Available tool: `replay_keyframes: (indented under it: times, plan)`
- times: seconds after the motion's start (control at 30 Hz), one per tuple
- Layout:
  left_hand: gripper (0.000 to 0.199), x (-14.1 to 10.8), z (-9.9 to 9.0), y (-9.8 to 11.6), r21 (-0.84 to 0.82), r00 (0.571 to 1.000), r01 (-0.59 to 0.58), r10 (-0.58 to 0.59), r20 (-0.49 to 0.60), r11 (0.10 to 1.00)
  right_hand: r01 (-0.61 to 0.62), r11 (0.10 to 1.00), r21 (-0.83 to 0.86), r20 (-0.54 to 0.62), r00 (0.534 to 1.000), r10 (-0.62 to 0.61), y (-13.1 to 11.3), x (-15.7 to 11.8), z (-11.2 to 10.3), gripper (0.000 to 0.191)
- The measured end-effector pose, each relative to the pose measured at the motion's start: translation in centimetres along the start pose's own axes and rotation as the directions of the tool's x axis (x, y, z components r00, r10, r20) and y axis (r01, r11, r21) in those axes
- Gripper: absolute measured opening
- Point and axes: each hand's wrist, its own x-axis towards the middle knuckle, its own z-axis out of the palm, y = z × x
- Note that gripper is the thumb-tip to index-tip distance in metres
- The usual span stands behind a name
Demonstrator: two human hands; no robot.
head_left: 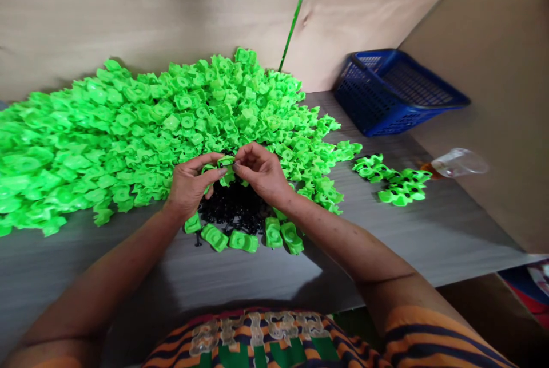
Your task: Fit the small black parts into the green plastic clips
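My left hand (191, 181) is closed, with thumb and fingers gripping a small green toy car body (226, 175). Fingertips of my right hand (261, 170) are pinched together at the right side of that car body, where a dark bit shows; whether it is a wheel axle is hidden by the fingers. Below both hands lies a heap of black wheel axles (235, 208). Several green car bodies sit in a row in front of that heap, one of them a loose car body (243, 241).
A large pile of green car bodies (141, 122) stretches along the back and left of the grey table (369, 242). On the right are a group of green cars with black wheels (403, 186), a blue basket (386, 99) and a clear plastic cup (458, 162) lying tipped.
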Motion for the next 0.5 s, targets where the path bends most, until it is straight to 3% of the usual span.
replay_keyframes:
  times: [0.5]
  plan:
    - [0.03, 0.05, 0.16, 0.46, -0.058, 0.999, 0.042, -0.041, 0.007, 0.997, 0.017, 1.0, -0.011, 0.053, 0.998, -0.016, -0.13, -0.05, -0.1, 0.042]
